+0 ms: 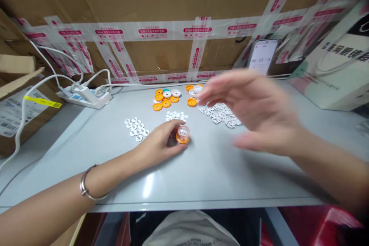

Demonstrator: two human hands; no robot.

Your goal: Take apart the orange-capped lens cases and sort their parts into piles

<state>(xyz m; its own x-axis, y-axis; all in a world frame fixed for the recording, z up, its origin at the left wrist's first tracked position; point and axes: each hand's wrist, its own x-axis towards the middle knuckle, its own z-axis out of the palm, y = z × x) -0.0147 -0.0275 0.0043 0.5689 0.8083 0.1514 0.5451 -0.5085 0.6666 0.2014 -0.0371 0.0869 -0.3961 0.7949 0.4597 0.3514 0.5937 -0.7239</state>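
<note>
My left hand (165, 140) rests on the table with its fingers around a small round piece (182, 135), which has an orange base and a clear top with white parts inside. Motion blurs my right hand (256, 111), raised over the right of the table; its thumb and fingers are apart and nothing shows between them. Behind that hand lies a pile of white openwork plastic parts (220, 115). Orange and white rings (166, 103) lie beyond my left hand, with more orange rings (191, 102) to their right. Small white caps (176, 115) and white pegged discs (136, 127) are nearer.
A white power strip (98, 100) with plugs and cables sits at the back left, beside an open cardboard box (29, 103). A phone (262, 57) showing a timer leans against the large taped carton (173, 0). At the right stands a paper bag (331, 61).
</note>
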